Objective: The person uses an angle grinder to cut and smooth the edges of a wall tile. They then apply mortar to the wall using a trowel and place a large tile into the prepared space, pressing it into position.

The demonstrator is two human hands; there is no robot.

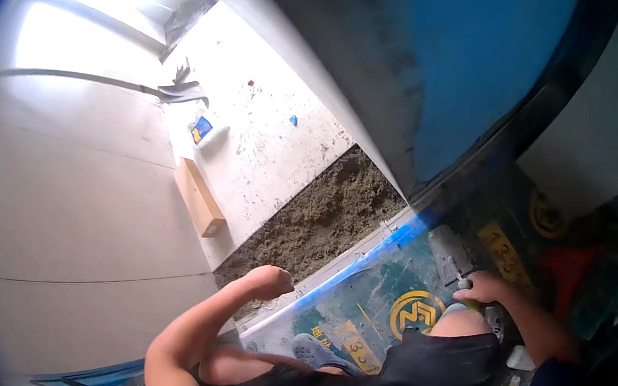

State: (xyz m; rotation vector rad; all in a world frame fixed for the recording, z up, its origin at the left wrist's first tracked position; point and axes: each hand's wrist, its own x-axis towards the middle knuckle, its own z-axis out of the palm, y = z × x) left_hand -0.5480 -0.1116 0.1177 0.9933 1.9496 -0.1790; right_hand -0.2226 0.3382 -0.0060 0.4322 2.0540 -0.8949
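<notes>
My right hand [482,289] is wrapped round the handle of a trowel [449,255], beside my bent knee. The trowel's flat grey blade points away from me over the green printed floor covering [383,282]. My left hand [270,282] is closed, its fingers curled in, at the near end of a strip of rough brown mortar [322,209]. Whatever the left fingers may hold is hidden. Between the mortar and the green covering runs a pale edge with blue tape [362,262] along it.
Beyond the mortar lies pale, speckled flooring [253,138]. On it are a long cardboard box [198,199], a white and blue package [203,131] and a shovel [182,91] near the left wall [88,193]. A blue panel [477,66] stands close on the right.
</notes>
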